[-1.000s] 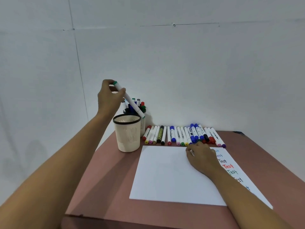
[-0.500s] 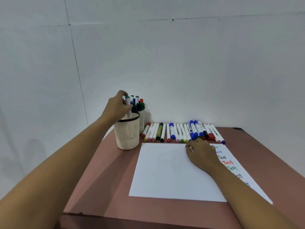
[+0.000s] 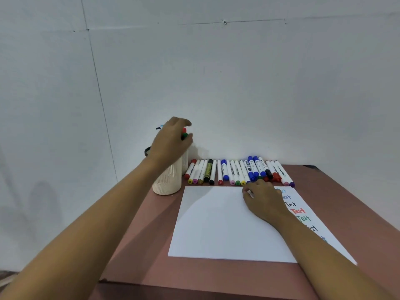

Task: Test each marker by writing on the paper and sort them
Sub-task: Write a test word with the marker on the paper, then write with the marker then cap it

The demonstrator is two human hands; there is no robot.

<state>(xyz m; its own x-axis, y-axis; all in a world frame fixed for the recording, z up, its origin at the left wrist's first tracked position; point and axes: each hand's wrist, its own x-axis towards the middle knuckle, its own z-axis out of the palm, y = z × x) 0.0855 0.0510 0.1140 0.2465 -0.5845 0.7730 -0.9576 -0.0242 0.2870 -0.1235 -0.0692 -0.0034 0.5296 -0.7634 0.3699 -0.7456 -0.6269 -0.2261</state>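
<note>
Left hand point(image 3: 170, 144) is up over two cups at the back left corner of the worktop point(image 3: 140, 245). Its fingers are bent around the red and green marker tops point(image 3: 184, 133) that stick up from the back cup point(image 3: 185, 161), but the hand is blurry, so I cannot tell if it is gripping one. A small blue and black bit shows just left of the hand, too blurry to name. The front cup point(image 3: 167, 182) is cream with little holes and a dark rim, and it stands just under the wrist. To the right of the cups, a long row of markers point(image 3: 238, 172) lies flat, side by side, along the back of the worktop by the wall. Most are white with caps in many colours. The white paper point(image 3: 216, 224) lies flat in front of the row. Right hand point(image 3: 264, 202) rests on the paper near its top edge, fingers loosely bent, with nothing seen in it. Its fingertips are just beside the row. The word "Test" point(image 3: 298, 211) is written many times down the right side of the paper, in different colours.
</note>
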